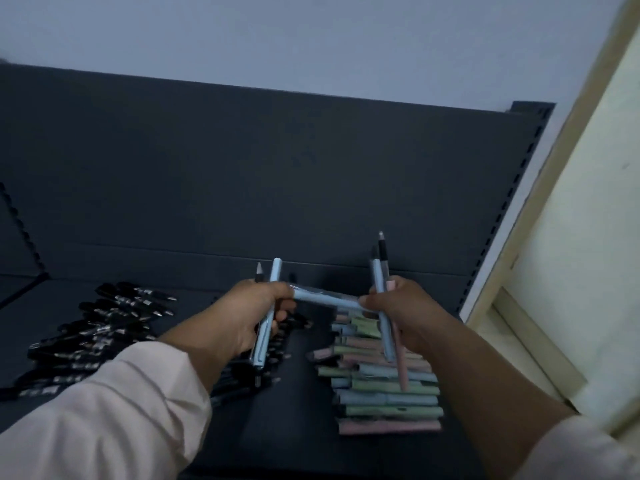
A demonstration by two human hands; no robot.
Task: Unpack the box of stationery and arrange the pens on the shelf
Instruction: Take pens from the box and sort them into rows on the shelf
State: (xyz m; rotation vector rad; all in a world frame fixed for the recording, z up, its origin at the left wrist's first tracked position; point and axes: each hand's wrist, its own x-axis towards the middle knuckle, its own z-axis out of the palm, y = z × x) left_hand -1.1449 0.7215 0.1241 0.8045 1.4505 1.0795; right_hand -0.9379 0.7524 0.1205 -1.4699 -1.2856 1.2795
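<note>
Head view, nearest first: my pale sleeves (104,410) fill the bottom corners of the frame. My left hand (249,317), centre-left, curls round an upright light blue pen (264,341) with a dark pen beside it. My right hand (401,306), centre-right, grips a tilted bunch of pens (376,275), blue, pink and black-tipped. Both hands also pinch the ends of one horizontal blue pen (327,300) held between them. Below them, on the dark shelf (287,410), a pile of pastel pens (384,393) lies lower right, and rows of black pens (97,330) lie at left. Beyond rises the shelf's dark back panel (242,168), then a pale wall (311,36).
</note>
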